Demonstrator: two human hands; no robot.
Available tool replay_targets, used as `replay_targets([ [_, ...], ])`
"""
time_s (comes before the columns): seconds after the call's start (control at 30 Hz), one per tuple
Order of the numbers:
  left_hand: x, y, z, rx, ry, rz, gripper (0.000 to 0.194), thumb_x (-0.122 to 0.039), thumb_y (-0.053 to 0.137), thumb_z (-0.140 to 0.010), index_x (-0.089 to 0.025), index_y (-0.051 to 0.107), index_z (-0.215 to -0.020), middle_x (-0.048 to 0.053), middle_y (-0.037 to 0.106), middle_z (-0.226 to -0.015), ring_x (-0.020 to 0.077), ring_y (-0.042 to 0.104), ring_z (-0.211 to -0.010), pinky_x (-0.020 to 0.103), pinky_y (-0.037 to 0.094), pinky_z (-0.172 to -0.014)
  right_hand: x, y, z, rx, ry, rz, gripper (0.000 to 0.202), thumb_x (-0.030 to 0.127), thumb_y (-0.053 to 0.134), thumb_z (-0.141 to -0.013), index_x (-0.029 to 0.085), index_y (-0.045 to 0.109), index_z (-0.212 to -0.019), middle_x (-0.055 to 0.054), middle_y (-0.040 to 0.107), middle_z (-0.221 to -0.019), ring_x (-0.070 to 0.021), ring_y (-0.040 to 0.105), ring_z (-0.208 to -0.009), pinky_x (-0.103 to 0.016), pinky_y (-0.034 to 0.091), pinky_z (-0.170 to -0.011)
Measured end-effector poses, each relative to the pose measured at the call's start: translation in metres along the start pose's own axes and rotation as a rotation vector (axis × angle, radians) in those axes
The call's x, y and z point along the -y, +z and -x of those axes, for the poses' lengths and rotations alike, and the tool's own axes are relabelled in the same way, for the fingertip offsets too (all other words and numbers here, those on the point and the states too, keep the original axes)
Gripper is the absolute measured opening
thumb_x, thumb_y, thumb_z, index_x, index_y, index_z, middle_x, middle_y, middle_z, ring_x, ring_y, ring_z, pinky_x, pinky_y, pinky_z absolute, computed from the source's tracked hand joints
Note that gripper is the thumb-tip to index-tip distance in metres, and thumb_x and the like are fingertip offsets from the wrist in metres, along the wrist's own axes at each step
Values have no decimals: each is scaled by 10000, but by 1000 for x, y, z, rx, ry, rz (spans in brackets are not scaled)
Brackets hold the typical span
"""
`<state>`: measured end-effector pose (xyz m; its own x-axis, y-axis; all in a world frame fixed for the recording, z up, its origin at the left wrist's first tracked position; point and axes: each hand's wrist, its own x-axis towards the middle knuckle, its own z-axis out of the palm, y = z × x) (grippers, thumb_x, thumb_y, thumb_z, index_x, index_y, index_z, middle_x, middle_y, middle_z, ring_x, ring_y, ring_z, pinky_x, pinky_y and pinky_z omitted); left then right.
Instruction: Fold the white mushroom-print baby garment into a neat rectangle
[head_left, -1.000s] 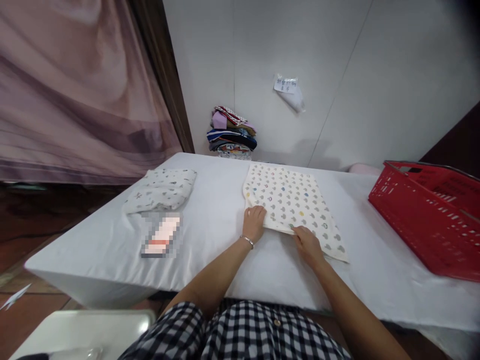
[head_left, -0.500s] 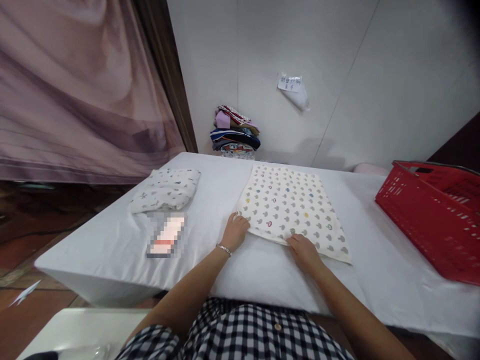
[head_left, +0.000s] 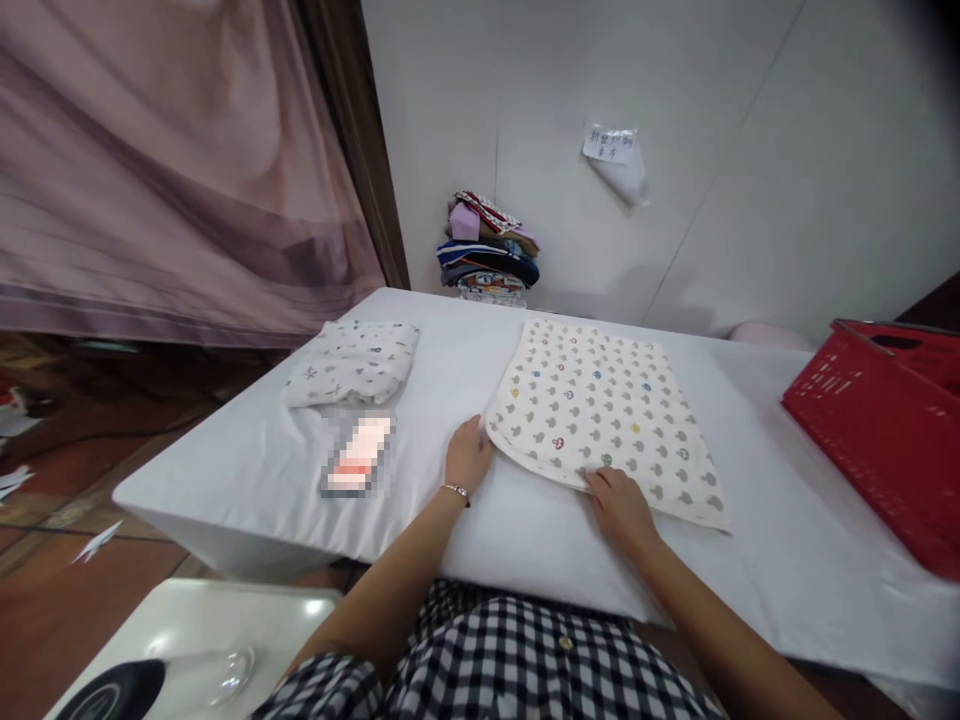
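On the worktop (head_left: 442,450), right of centre, we have a pale mushroom-print cloth (head_left: 600,410) spread out. Our left hand (head_left: 469,455) is at its near left corner; we cannot tell whether those fingers grip it. Our right hand (head_left: 621,508) has its fingers bent over the near edge, grasping the fabric. Farther left we see a folded white printed cloth (head_left: 356,362), with a blurred-out object (head_left: 360,458) just on its near side. A red basket (head_left: 877,430) stands at right.

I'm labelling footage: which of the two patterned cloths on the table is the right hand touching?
The flat cloth with coloured motifs among grey; the bundled cloth, farther left, is untouched.
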<state>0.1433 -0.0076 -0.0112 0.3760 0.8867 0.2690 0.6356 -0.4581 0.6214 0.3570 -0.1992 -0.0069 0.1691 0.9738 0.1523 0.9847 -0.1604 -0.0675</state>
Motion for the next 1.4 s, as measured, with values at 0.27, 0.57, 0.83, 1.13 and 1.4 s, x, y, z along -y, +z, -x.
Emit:
replay_targets([
  [0.27,-10,4,-2,171,-415,548,439,-240,559,-798,-159,460,-1218,70,681,-920,173,635,-793,288,500,-705,67,-3,-58,32,-102,-103,392,122,477,-799,179,529,-1183,-122,558,-1107,-243,480,-991,-344,357,-834],
  [0.57,-22,9,-13,257,-719,905,329,-336,656,-760,-143,557,-1007,63,672,-856,139,637,-658,248,524,-592,100,5,-108,63,100,-720,367,327,520,-800,210,559,-1146,-46,626,-1020,-176,560,-884,-289,423,-771],
  [0.83,-26,9,-22,329,-742,853,295,-287,678,-716,-143,560,-944,16,641,-680,130,596,-512,273,520,-552,91,8,-115,88,218,-928,321,377,471,-813,219,641,-1034,-11,670,-857,-155,584,-757,-287,435,-736],
  [1.13,-21,7,-22,375,-734,879,70,-143,593,-712,-160,574,-778,-23,587,-533,146,605,-529,297,529,-617,85,9,-121,-41,331,-924,269,363,442,-793,200,623,-907,20,609,-681,-146,534,-640,-263,404,-636],
  [1.4,-9,-2,-19,458,-671,1099,42,-133,575,-751,-140,582,-792,40,669,-735,151,654,-697,324,528,-775,84,-11,-125,-360,261,-903,271,391,419,-832,187,595,-861,-20,596,-789,-160,523,-735,-264,414,-682],
])
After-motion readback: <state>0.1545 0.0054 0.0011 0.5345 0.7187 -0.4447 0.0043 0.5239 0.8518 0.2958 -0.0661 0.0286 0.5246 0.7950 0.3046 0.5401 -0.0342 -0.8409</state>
